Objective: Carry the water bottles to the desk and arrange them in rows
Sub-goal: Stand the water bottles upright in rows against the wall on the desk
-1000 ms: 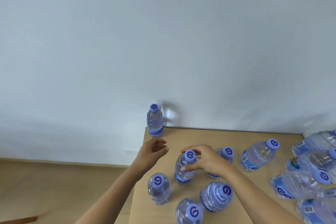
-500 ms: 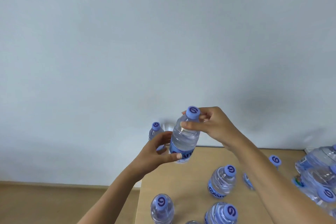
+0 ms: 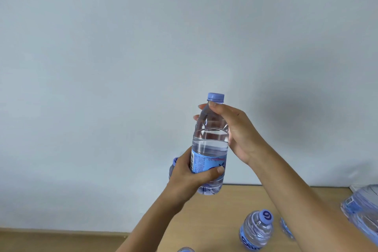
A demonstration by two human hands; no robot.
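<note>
The water bottle [image 3: 210, 145] is now up in the air in front of the wall, well above the tabletop [image 3: 221, 210], where a second ago it stood upright among the others with only the right hand on its cap. Half a second ago it was already lifted and the left hand was closing in from below; now both hands have it. The left hand [image 3: 190, 176] wraps its grip round the lower body over the blue label, thumb across the front, while the right hand [image 3: 237, 129] grasps the shoulder just under the blue cap, fingers curled round the far side. The bottle is held nearly upright, tilted a little, with the water level showing about midway up the clear part. Behind the left hand, the cap of the bottle at the back corner [image 3: 174, 161] just peeks out, and another upright bottle [image 3: 256, 229] stands lower right on the tabletop, with lying bottles [image 3: 360, 206] at the right edge. Judging by this, the lift is done and the carry is in hand; the placing step comes next, probably beside the back-corner bottle to build a row, and it needs setting down flat so that it does not topple its neighbours.
</note>
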